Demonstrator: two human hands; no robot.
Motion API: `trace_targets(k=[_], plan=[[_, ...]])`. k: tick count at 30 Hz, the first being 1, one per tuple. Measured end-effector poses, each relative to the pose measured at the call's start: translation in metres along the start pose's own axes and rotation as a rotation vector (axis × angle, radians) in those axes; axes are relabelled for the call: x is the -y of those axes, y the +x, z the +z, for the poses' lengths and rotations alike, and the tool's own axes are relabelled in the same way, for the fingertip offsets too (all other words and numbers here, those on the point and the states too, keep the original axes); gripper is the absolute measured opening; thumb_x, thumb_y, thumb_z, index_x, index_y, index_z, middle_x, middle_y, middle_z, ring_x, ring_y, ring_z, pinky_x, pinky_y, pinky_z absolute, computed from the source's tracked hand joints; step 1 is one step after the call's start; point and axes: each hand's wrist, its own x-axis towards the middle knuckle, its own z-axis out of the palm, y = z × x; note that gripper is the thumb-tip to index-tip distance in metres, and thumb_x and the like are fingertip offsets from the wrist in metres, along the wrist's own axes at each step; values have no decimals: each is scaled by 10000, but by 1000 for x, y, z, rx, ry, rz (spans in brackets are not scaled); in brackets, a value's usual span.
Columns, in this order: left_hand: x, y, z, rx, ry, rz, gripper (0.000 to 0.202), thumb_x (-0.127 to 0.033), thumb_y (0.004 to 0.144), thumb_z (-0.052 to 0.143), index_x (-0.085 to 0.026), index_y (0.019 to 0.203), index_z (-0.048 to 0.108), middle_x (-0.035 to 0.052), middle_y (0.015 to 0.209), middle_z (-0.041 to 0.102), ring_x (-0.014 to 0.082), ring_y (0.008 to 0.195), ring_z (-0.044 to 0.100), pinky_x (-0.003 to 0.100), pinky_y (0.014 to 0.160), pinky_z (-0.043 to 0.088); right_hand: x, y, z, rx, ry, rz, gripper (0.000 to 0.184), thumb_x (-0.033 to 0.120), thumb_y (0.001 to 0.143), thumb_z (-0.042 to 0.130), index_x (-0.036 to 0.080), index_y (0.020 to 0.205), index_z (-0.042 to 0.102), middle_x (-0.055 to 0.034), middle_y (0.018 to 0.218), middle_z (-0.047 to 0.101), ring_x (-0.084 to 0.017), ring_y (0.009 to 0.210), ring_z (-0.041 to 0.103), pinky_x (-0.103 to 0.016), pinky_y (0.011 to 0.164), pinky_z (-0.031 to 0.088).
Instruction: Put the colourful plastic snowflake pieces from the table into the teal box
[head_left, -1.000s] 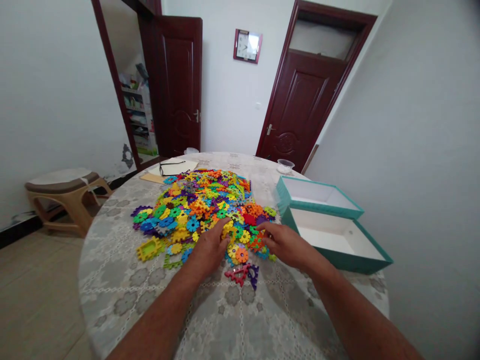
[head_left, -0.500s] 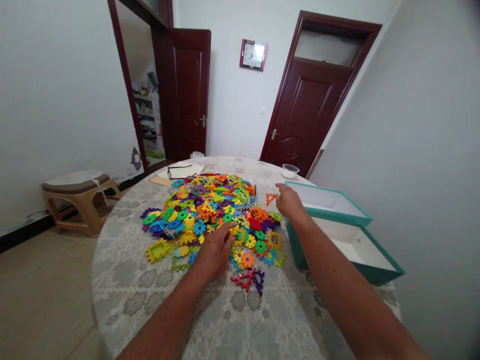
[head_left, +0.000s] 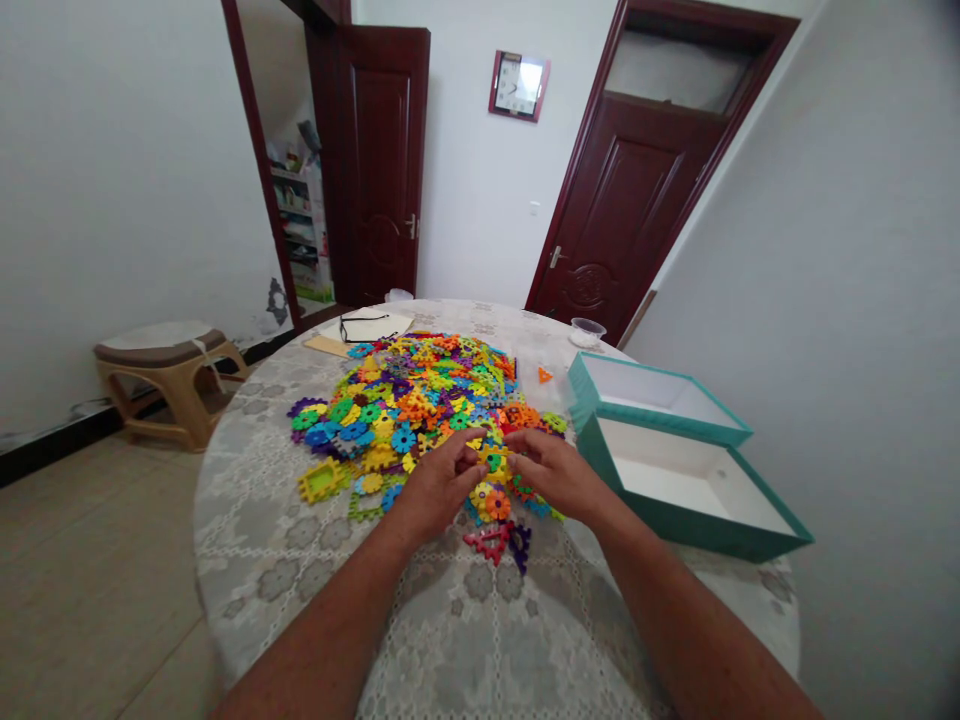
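Both hands hover low over a heap of colourful toothed plastic building pieces (head_left: 420, 400) on the round table. My left hand (head_left: 442, 480) comes in from the left, its thumb and index finger apart, with nothing visible between them. Facing it, my right hand (head_left: 555, 470) has bent fingers and a small gap between index finger and thumb. Yellow and green pieces (head_left: 493, 463) show in the gap between the hands. Closer to me lie a pink triangular piece (head_left: 489, 543) and a purple triangular piece (head_left: 520, 546). An orange triangular piece (head_left: 545, 375) rests apart, beyond my right hand.
Two teal boxes with white insides, a nearer box (head_left: 697, 545) and a farther box (head_left: 667, 375), stand at the right. Black glasses (head_left: 367, 328) lie on paper at the back left. A clear bowl (head_left: 586, 332) sits near the far edge. A stool (head_left: 161, 375) stands left.
My right hand has moved from beside the orange triangular piece back to the heap, close to my left hand. My left hand has shifted slightly right. The view has tilted down a little.
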Motion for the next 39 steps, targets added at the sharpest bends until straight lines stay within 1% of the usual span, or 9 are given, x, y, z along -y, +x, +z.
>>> trace_targets(k=[5, 11, 18, 22, 25, 29, 34, 37, 39], plan=[[-7, -1, -1, 98, -37, -19, 437, -340, 927, 628, -191, 1337, 639, -19, 794, 649, 145, 708, 582, 248, 656, 429, 8, -14, 1, 18, 55, 14, 180, 296, 1000, 572, 197, 1080, 700, -12, 839, 729, -156, 735, 661, -258, 660, 487], [-16, 1, -5, -41, 186, -14, 294, -387, 946, 582, -202, 1127, 721, -10, 758, 682, 171, 709, 622, 278, 673, 451, 14, -21, -51, -197, -133, 22, 222, 325, 989, 579, 208, 1116, 719, -33, 874, 751, -179, 758, 665, -284, 706, 496], [-21, 1, -18, -290, 257, -38, 300, -407, 948, 563, -198, 1066, 742, 30, 890, 759, 198, 796, 686, 305, 760, 518, -49, 9, -134, -645, -713, 100, 344, 259, 942, 498, 114, 1159, 723, -192, 1147, 748, -304, 1031, 683, -438, 972, 505], [-27, 2, -32, -356, 264, -60, 290, -367, 949, 565, -177, 1080, 739, 51, 944, 764, 199, 828, 687, 318, 819, 539, -71, 17, -152, -689, -804, 106, 475, 231, 910, 493, 82, 1333, 650, -222, 1179, 726, -332, 1067, 672, -489, 975, 513], [-37, -3, -46, -340, 352, -72, 275, -321, 959, 544, -178, 1104, 730, 61, 1012, 766, 207, 895, 692, 335, 869, 541, -54, 6, -136, -687, -742, -21, 448, 243, 934, 486, 108, 1326, 656, -214, 1198, 718, -333, 1078, 674, -504, 995, 513], [-37, -30, -68, -343, 547, -32, 295, -316, 995, 495, -184, 1164, 698, 84, 1145, 744, 226, 1033, 680, 371, 977, 527, -18, -24, -75, -496, -517, -173, 309, 315, 978, 517, 194, 1198, 696, -151, 1147, 732, -280, 944, 702, -443, 923, 559], [3, -86, -96, -355, 777, 71, 356, -347, 1028, 456, -173, 1282, 634, 142, 1287, 670, 280, 1273, 585, 471, 1165, 430, -17, -52, 11, -162, -350, -247, 270, 303, 1012, 486, 207, 1184, 672, -142, 1155, 721, -296, 1047, 684, -462, 955, 554], [29, -112, -106, -357, 894, -2, 526, -414, 975, 583, -171, 1439, 536, 188, 1479, 542, 334, 1410, 484, 530, 1208, 387, -26, -58, 37, -59, -347, -239, 286, 283, 1017, 489, 189, 1220, 667, -154, 1215, 699, -308, 1142, 649, -477, 1024, 524], [38, -120, -106, -269, 950, -53, 740, -495, 897, 707, -175, 1519, 465, 206, 1574, 448, 375, 1463, 424, 565, 1214, 374, -30, -59, 43, -15, -357, -239, 306, 278, 1011, 508, 186, 1260, 659, -156, 1261, 681, -311, 1195, 626, -476, 1062, 504]])
